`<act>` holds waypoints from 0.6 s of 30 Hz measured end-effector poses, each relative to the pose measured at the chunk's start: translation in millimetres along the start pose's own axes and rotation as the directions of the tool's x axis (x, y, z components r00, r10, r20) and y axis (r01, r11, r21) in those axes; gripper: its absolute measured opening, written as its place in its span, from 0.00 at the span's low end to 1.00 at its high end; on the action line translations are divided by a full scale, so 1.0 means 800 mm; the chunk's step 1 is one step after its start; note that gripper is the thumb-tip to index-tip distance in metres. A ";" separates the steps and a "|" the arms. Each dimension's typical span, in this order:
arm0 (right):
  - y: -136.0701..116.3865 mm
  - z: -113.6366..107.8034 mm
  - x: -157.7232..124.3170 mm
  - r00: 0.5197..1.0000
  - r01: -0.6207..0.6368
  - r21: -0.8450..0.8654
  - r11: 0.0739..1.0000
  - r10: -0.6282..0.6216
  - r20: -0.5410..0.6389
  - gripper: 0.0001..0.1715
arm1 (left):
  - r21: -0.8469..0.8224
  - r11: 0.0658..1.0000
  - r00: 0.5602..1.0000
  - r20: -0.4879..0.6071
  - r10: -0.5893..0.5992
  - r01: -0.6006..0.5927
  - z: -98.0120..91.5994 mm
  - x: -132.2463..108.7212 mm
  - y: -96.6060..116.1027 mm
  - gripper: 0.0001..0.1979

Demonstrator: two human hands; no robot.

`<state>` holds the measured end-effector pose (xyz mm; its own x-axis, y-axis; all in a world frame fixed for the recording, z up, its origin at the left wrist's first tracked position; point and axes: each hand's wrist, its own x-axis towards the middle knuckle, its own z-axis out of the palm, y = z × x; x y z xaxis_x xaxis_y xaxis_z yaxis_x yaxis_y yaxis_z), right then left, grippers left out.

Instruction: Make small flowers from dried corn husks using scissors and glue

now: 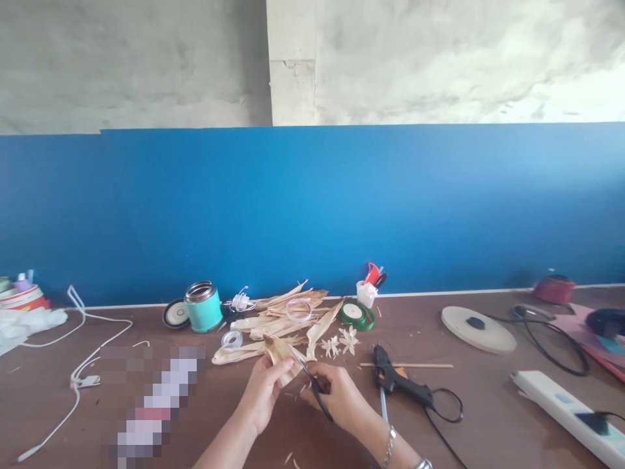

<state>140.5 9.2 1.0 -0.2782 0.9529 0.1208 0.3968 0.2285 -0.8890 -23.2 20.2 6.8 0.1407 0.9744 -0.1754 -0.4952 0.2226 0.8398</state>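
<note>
My left hand (266, 387) pinches a piece of dried corn husk (279, 350) above the table, its thumb on top. In my right hand (339, 394) is a pair of black-handled scissors (315, 385), the blades pointing up and left against the husk's right edge. Whether the blades are cutting through it cannot be made out. Just behind my hands lies a pile of dried husks (278, 319). Two pale husk flowers (347, 340) rest right of the pile. Small husk scraps (289, 458) lie on the tabletop near me.
A black glue gun (400, 381) with a cord lies to the right, over a thin stick (430, 366). Behind stand a green ribbon spool (364, 319), a cup of pens (365, 296) and a turquoise jar (204, 311). A power strip (561, 404) is far right; white cables (81, 352) run at left.
</note>
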 end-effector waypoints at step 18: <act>0.010 0.005 0.002 1.000 -0.005 -0.038 0.999 0.004 -0.029 0.05 | -0.029 0.999 0.999 0.044 -0.026 0.027 0.005 -0.003 -0.003 0.10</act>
<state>140.3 11.7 -7.9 -0.2506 0.9593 0.1299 0.4314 0.2308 -0.8721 -19.1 16.9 6.8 0.1909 0.9660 -0.1744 -0.5157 0.2499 0.8195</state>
